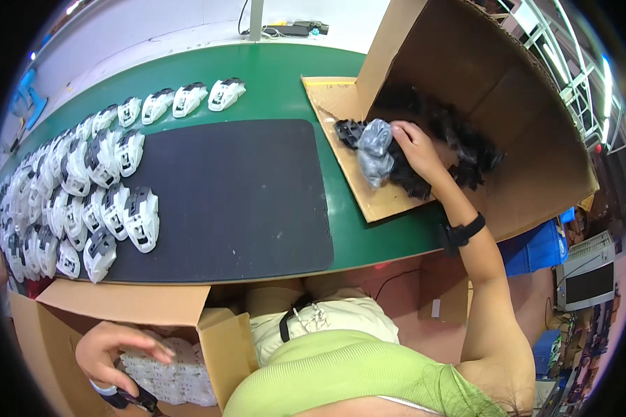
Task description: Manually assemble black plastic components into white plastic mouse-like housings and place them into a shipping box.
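The right hand [416,147] reaches far to the right into a large cardboard box [480,76] lying on its side on the green table [271,76], and its fingers are closed around a clear plastic bag [376,149] of dark parts at the mouth of the box. That bag rests on the box's lower flap, just beside a heap of loose black parts [459,149] piled deeper inside. A dark band [464,231] sits on the right wrist. The left hand [111,351] is down at the near left, inside a second open cardboard box [128,300] below the table edge; its fingers curl over a stack of white parts [177,375] packed there, touching them, though whether it actually grips one cannot be told. On the table a black mat [236,194] lies in the middle, and rows of white and black housings [104,201] crowd its left side, with a few more lined up along the far edge.
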Demonstrator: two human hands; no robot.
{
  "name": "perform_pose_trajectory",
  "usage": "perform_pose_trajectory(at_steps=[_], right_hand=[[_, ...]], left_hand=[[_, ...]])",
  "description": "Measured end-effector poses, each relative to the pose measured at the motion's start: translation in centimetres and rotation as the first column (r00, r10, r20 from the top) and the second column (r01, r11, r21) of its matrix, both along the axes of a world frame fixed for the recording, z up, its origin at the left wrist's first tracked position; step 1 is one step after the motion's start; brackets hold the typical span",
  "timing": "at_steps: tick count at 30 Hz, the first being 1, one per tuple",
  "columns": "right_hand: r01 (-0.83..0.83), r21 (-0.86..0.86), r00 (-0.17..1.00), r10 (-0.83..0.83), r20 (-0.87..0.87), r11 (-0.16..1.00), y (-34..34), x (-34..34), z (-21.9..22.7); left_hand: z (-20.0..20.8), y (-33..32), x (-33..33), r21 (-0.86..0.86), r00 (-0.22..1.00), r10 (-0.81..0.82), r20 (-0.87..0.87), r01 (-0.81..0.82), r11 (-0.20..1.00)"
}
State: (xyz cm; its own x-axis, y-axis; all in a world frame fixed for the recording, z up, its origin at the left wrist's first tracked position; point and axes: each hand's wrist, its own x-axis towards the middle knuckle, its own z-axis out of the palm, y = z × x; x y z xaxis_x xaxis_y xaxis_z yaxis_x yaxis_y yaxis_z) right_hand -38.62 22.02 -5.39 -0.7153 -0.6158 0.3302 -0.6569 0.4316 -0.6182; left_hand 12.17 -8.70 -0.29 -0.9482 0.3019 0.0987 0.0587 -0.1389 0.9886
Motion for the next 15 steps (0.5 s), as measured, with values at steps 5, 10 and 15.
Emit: perform_pose_trajectory(at_steps=[5,10,15], right_hand=[[-0.027,-0.052,0.934,0.007,-0.358,0.998,-3.7,3.9,2.0],[-0.140,0.099,0.926,0.166,-0.339,0.985,-2.1,10.5,3.5],[0.104,0.453,0.877,0.133,-0.461,0.885,-3.3,12.8,0.2]], left_hand=[[-0.1,0.9,-1.5,-0.184,0.992,0.119,0.041,-0.109,0.977],[-1.6,4.7,3.0,0.057,0.867,0.497,0.032,-0.498,0.865],[-3.1,5.1,2.1,0.186,0.825,0.562,0.055,-0.561,0.806]])
